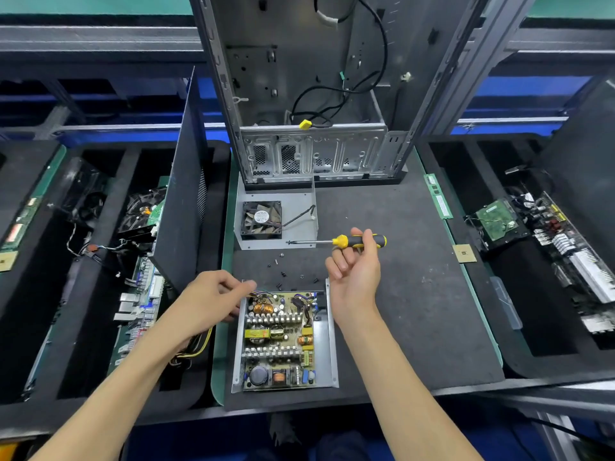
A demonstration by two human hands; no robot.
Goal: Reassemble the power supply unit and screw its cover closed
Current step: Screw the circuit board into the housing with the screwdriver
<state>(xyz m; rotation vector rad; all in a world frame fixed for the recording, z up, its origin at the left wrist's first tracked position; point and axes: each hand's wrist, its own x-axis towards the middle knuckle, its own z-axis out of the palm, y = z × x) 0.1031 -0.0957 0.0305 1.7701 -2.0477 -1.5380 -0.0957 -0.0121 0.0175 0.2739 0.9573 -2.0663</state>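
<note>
On the tabletop [399, 294], near its front edge, lies the open power supply unit [283, 341] with its circuit board showing. The left hand [213, 297] pinches wires at its far left corner; the fingertips are partly hidden. The right hand [356, 271] grips a screwdriver [336, 241] above small screws [283, 274], hard to count. The cover [276, 217] with fan lies beyond.

Loose screws [283, 273] between cover [299, 224] and supply [283, 341]
</note>
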